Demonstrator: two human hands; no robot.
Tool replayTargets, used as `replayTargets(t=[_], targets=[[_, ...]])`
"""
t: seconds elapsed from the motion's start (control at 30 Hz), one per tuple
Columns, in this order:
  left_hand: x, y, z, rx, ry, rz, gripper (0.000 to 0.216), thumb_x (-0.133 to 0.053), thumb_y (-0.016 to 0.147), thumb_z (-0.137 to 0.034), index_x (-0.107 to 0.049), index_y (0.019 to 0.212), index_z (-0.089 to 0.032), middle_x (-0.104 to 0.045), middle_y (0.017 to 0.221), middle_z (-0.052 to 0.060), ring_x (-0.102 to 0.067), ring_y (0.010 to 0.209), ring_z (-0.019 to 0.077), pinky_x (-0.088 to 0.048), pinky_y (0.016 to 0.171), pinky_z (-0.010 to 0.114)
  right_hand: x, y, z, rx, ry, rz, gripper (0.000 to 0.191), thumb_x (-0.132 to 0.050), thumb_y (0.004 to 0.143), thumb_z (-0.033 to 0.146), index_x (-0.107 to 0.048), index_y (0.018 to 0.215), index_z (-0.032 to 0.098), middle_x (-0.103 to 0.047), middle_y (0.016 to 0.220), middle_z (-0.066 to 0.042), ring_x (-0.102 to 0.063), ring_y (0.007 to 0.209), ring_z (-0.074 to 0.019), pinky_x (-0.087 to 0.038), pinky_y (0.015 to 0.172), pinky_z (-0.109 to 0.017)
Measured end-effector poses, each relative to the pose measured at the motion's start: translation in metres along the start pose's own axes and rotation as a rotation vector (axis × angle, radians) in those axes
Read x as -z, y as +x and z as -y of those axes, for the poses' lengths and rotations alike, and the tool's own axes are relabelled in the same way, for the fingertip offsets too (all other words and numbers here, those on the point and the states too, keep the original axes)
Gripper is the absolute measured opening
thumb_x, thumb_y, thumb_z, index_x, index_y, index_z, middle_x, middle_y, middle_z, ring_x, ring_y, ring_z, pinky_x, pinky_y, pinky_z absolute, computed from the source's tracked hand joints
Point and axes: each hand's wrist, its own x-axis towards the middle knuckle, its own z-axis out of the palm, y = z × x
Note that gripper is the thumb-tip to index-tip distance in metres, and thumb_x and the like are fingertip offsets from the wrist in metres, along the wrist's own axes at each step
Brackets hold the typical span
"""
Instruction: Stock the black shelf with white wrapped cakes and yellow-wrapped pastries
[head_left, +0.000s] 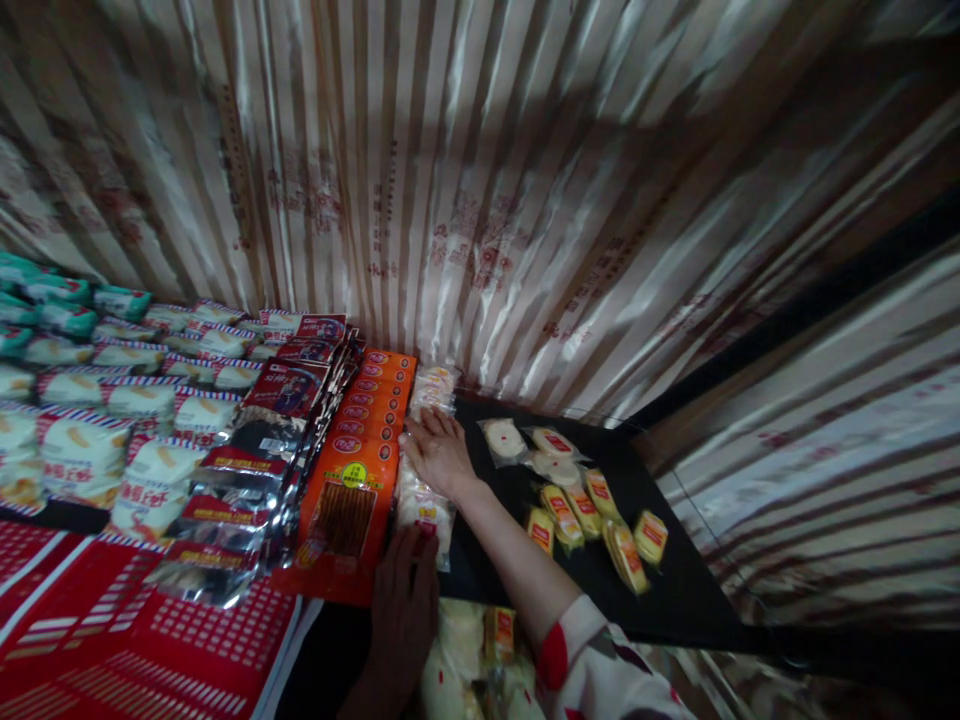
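Observation:
A row of small white packets [424, 508] in clear wrapping lies along the right side of a large orange snack bag [384, 450]. My right hand [439, 455] lies across the far part of this row, fingers stretched out with the tips near the orange bag's edge. At the row's near end my left hand [407, 585] rests with its fingers extended forward, touching the last packet. It is dark and partly shadowed. Neither hand is closed around anything. The patterned sleeve on my right arm passes over the black table edge.
Loose yellow packets [562, 515] and round white packets [504, 440] lie on the black tabletop [675, 590] at right. Shiny dark-red bags [247, 460], rows of white bags [150, 480] and green packs [67, 318] stand left. Red baskets [195, 630] are in front; pleated curtain behind.

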Motion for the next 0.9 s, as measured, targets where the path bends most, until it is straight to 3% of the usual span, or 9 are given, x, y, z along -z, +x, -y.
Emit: replayTargets(t=[0.13, 0.3, 0.47, 0.67, 0.8, 0.9], targets=[[0.002, 0.001, 0.0, 0.005, 0.015, 0.012, 0.033, -0.043, 0.085, -0.01, -0.06, 0.113, -0.017, -0.061, 0.113, 0.011, -0.052, 0.11, 0.0223, -0.041, 0.089, 0.035, 0.002, 0.017, -0.006, 0.025, -0.033, -0.019, 0.052, -0.024, 0.092, 0.053, -0.043, 0.134, 0.03, -0.029, 0.149, -0.002, -0.008, 0.14, -0.0253, -0.008, 0.109, -0.043], [0.001, 0.0, -0.001, 0.012, 0.015, 0.026, 0.034, -0.042, 0.085, -0.01, -0.058, 0.115, -0.015, -0.061, 0.115, 0.01, -0.051, 0.112, 0.0212, -0.039, 0.091, 0.034, -0.002, 0.033, -0.011, -0.082, 0.008, 0.116, 0.053, -0.022, 0.09, 0.056, -0.042, 0.134, 0.033, -0.026, 0.15, 0.0, -0.007, 0.138, -0.0342, -0.01, 0.106, -0.05], [-0.002, -0.001, -0.003, 0.06, 0.022, 0.019, 0.032, -0.043, 0.085, -0.012, -0.059, 0.113, -0.014, -0.061, 0.115, 0.011, -0.051, 0.111, 0.0218, -0.037, 0.093, 0.035, -0.005, 0.035, -0.01, -0.111, -0.031, 0.108, 0.052, -0.022, 0.089, 0.057, -0.044, 0.131, 0.036, -0.026, 0.15, 0.004, -0.011, 0.138, -0.0326, -0.015, 0.105, -0.047], [0.0, -0.001, 0.0, 0.017, 0.044, 0.043, 0.037, -0.043, 0.085, -0.011, -0.056, 0.118, -0.015, -0.06, 0.116, 0.011, -0.05, 0.113, 0.0226, -0.038, 0.092, 0.035, -0.007, 0.035, -0.01, -0.12, 0.021, 0.07, 0.05, -0.026, 0.09, 0.055, -0.05, 0.128, 0.034, -0.031, 0.148, 0.002, -0.01, 0.138, -0.0327, -0.014, 0.106, -0.048], [0.001, 0.001, -0.001, 0.004, 0.051, 0.029, 0.04, -0.041, 0.085, -0.011, -0.053, 0.123, -0.016, -0.061, 0.116, 0.01, -0.051, 0.112, 0.0221, -0.038, 0.09, 0.035, -0.012, 0.037, -0.02, -0.105, 0.072, -0.062, 0.046, -0.03, 0.091, 0.052, -0.045, 0.131, 0.034, -0.024, 0.151, 0.001, -0.011, 0.139, -0.0291, -0.014, 0.107, -0.048], [0.001, 0.002, -0.002, 0.013, 0.028, 0.019, 0.039, -0.041, 0.085, -0.01, -0.054, 0.121, -0.015, -0.061, 0.115, 0.011, -0.05, 0.113, 0.0225, -0.038, 0.091, 0.035, -0.02, 0.047, -0.034, -0.189, 0.063, -0.183, 0.05, -0.028, 0.092, 0.048, -0.038, 0.137, 0.029, -0.025, 0.15, -0.005, -0.023, 0.136, -0.0278, -0.025, 0.104, -0.047]])
